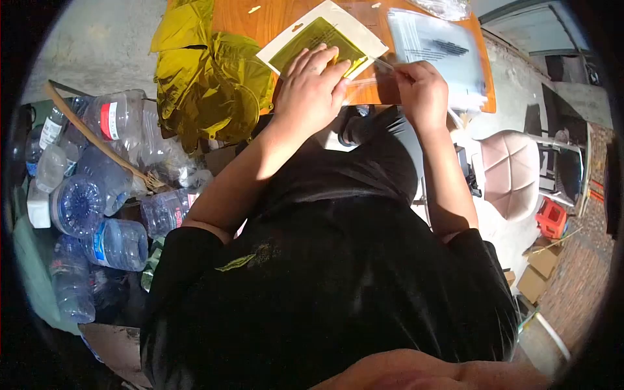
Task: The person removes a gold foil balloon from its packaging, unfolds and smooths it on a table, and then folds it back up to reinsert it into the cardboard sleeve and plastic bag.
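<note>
On the wooden table (244,18) lies a white-bordered packet (338,16) with a hanging hole and a folded gold foil sheet (286,55) showing in it. My left hand (312,81) rests flat on the foil with its fingers spread. Just right of the packet's corner, my right hand (421,88) is closed, thumb against fingers, on a thin clear strip (382,63) that reaches to the packet's edge. Crumpled gold foil (214,91) hangs over the table's left edge. To the right is a stack of clear plastic bags (442,58).
Many empty plastic bottles (120,244) and a curved wooden stick (91,133) are at the left. A padded chair (510,172) stands at the right, with a red stool (551,218) and cardboard boxes (538,270) beyond it.
</note>
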A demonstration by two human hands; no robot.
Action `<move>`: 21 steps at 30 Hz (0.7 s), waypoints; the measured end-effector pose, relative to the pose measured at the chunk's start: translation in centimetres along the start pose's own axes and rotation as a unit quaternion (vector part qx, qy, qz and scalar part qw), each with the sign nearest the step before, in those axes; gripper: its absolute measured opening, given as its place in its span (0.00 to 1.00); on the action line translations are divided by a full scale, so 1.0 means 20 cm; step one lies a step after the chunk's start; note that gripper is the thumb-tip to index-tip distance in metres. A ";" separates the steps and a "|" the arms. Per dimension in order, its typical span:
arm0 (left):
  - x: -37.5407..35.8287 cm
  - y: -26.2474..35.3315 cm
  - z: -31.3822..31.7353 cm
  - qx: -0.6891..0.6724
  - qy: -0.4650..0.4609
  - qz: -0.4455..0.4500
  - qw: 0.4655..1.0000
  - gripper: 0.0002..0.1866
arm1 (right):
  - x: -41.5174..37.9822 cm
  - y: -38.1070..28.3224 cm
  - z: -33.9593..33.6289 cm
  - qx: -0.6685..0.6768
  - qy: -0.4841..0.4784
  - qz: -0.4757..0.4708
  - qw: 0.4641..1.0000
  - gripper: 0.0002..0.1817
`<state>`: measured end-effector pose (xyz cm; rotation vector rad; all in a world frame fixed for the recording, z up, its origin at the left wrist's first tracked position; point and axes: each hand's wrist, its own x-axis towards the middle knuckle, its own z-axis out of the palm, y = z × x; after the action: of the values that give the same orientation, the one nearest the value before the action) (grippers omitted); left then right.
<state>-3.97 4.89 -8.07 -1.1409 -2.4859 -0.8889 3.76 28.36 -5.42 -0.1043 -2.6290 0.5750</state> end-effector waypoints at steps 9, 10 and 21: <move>-0.01 -0.01 0.02 0.017 0.017 -0.004 1.000 0.17 | 0.13 -0.11 0.15 0.078 -0.001 0.028 0.997 0.11; -0.01 -0.01 0.01 0.007 0.013 -0.015 1.000 0.17 | 0.12 -0.11 0.14 0.108 0.021 0.049 0.993 0.11; 0.03 0.02 -0.02 -0.154 0.015 -0.052 0.987 0.17 | -0.13 -0.37 0.00 0.356 -0.159 0.349 0.852 0.15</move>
<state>-4.01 5.20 -7.31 -1.0819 -2.4607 -1.3462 6.29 21.14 -3.35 -0.8017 -2.4170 1.9112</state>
